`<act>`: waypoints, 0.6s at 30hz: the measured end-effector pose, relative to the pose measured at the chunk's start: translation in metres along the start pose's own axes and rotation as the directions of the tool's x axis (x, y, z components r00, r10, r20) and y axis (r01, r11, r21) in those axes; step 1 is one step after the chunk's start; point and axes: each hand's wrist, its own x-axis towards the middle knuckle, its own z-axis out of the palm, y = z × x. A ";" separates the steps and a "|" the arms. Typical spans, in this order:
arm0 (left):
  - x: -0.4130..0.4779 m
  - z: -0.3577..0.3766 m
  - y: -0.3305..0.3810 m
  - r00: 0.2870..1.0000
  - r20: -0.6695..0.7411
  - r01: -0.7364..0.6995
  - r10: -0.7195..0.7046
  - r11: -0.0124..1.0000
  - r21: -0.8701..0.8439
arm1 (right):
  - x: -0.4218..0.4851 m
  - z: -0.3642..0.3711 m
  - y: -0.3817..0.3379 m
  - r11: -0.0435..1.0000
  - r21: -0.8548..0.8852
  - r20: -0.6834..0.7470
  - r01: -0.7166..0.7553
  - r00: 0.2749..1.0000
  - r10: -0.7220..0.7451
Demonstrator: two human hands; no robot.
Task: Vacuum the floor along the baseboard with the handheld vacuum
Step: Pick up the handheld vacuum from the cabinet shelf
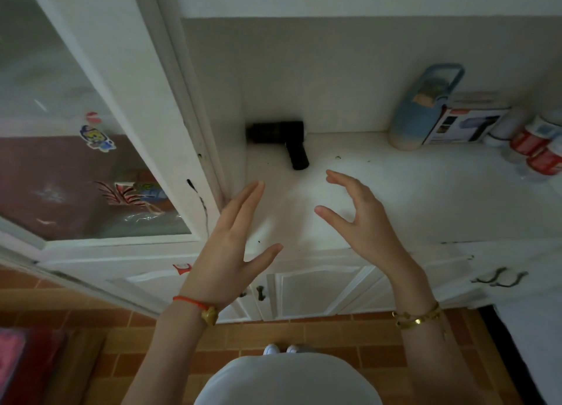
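Black handheld vacuum (278, 137) lay on white countertop (395, 191), against the wall beside a glass cabinet door (76, 130). Right of the vacuum: blue jug (422, 109), product box (465, 124), red-labelled jars (541, 152). Left hand (234, 246) and right hand (362, 216) hovered spread, empty, short of the vacuum. Brick-tile floor (334, 337) below.

Handheld vacuum (278, 137) was plain black, on a white countertop (395, 191). At 2 o'clock: pale blue jug (422, 109), fading to cream at its base; beside it a white box (465, 124) with red trim. Floor tiles (304, 334) at 6 o'clock were orange-brown, brick-patterned. Left wrist wore a red cord bracelet (190, 301); right wrist a gold bracelet (419, 316).
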 end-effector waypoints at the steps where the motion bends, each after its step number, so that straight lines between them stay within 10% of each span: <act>1: 0.000 0.000 0.002 1.000 -0.002 -0.001 0.001 1.000 -0.005 | 0.003 0.000 0.001 1.000 -0.005 0.002 0.000 1.000 0.000; 18: 0.056 0.014 0.003 0.998 -0.060 -0.024 0.028 0.998 0.052 | 0.114 0.015 0.012 1.000 -0.016 0.042 0.005 0.999 -0.004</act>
